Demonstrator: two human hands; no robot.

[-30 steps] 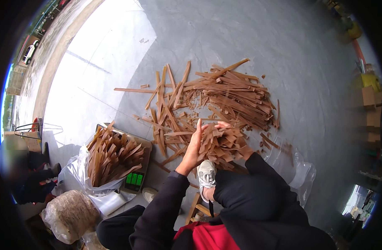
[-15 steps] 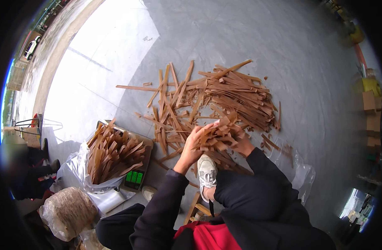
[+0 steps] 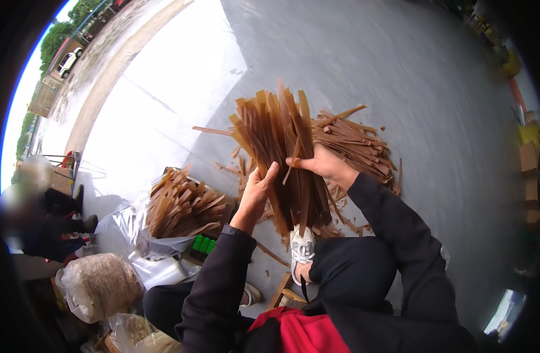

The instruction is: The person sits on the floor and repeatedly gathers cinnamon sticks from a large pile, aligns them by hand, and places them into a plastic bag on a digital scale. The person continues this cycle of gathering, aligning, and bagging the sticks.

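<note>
A thick bundle of flat, stiff brown strips (image 3: 282,129) stands roughly upright between my hands, its ends fanned out at the top. My left hand (image 3: 256,194) is closed round its left side, thumb in front and most fingers hidden behind. From the right, my right hand (image 3: 329,165) grips the bundle with its thumb across the front. Beyond the bundle, more loose strips lie on the floor in a pile (image 3: 361,147). The bundle's lower end hangs just above my white shoe (image 3: 302,247).
To the left, a clear plastic bag (image 3: 126,226) full of strips (image 3: 184,206) rests on a scale with a green display (image 3: 203,244). A filled clear sack (image 3: 99,285) stands nearer me. Another person (image 3: 40,217) is at the far left. Cardboard boxes (image 3: 529,159) line the right.
The bundle has swung from lying end-on toward me to upright, showing its full length. My right hand has risen to its front. My view has shifted slightly.
</note>
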